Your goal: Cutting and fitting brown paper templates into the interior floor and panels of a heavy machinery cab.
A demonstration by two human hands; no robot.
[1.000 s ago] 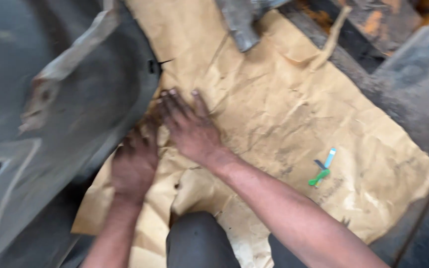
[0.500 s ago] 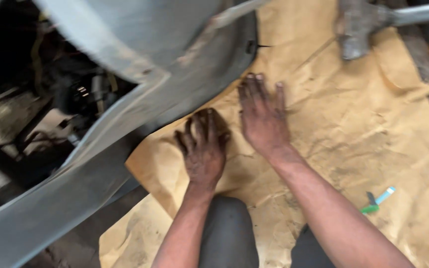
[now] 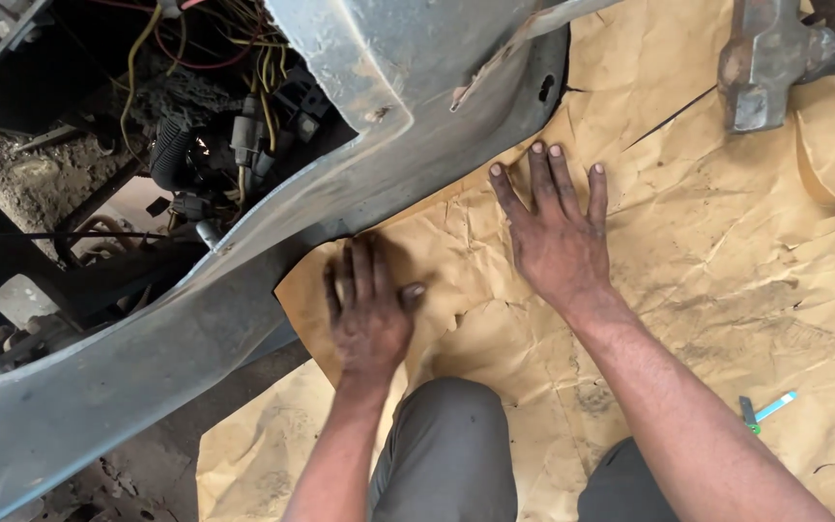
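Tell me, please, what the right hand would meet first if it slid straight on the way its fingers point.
Probably the grey metal panel: the right hand lies flat on the brown paper, fingers pointing toward the panel's curved edge just beyond, though the panel may sit higher than the paper.

Two bare hands press flat on one sheet of crumpled brown paper [image 3: 727, 280]: the left hand [image 3: 369, 314] and the right hand [image 3: 558, 237]. One grey metal body panel [image 3: 244, 280] lies left of the paper, one hammer head [image 3: 761, 63] at the paper's far right corner, one small green-and-blue tool [image 3: 761, 411] near its right edge.
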